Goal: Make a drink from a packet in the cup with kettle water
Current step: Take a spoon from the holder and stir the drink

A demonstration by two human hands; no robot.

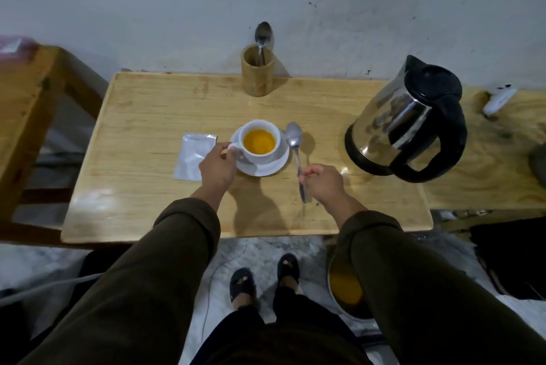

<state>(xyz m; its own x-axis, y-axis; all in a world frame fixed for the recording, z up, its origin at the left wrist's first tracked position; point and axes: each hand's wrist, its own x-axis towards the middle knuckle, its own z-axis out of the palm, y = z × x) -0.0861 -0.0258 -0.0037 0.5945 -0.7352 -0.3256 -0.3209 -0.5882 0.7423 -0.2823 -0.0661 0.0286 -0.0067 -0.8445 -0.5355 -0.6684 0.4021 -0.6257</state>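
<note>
Far left: wooden chair (28,104) beside the worktop (147,116), only partly in frame. On the worktop, left of centre, a silver packet (193,154) lies flat, top edge looks torn open. Just right of it the left hand (217,165), fingers closed on the handle of the white cup (260,143), thumb on top of the handle. Cup sits upright on a white saucer (270,168), approx centre of the worktop, filled w/ orange-yellow liquid.

Far side, against the wall: wooden holder (257,75) w/ a spare spoon (262,36) standing in it, bowl end up.

Right of the cup: spoon (296,151), bowl end far, raised next to the saucer's right rim; whether it touches the rim, can't tell. Right hand (323,184) pinches the spoon's handle at mid-length, fingers curled tight round it, handle end pointing near.

Further right: steel kettle (407,119) w/ black lid and handle, upright on the worktop, well apart from the cup, handle facing near-right. Far right: small white object (499,100) on the adjoining wood surface, too blurry to ID.

Below the near edge: feet in dark sandals on the floor, plus a metal bowl (345,287) w/ orange contents, partly hidden by the right sleeve.
</note>
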